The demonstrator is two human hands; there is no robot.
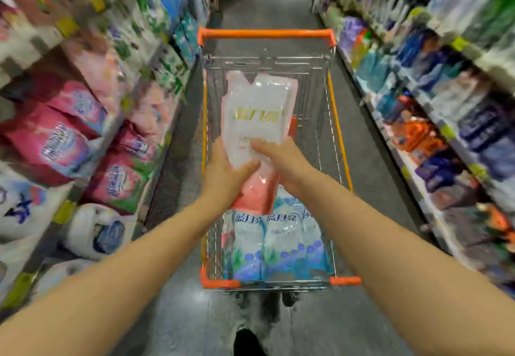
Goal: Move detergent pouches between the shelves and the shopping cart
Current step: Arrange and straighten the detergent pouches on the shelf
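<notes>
Above a shopping cart [338, 143] in a store aisle, the left hand [223, 173] and right hand [281, 160] both grip a pink-and-white detergent pouch [257, 115] (gold lettering); blue pouches [274, 247] lie in the basket below.

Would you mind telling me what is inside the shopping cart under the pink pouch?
Blue-and-white pouches lie side by side at the near end of the shopping cart. The pink pouch, gripped by left hand and right hand, covers the middle, so anything there is hidden.
</notes>
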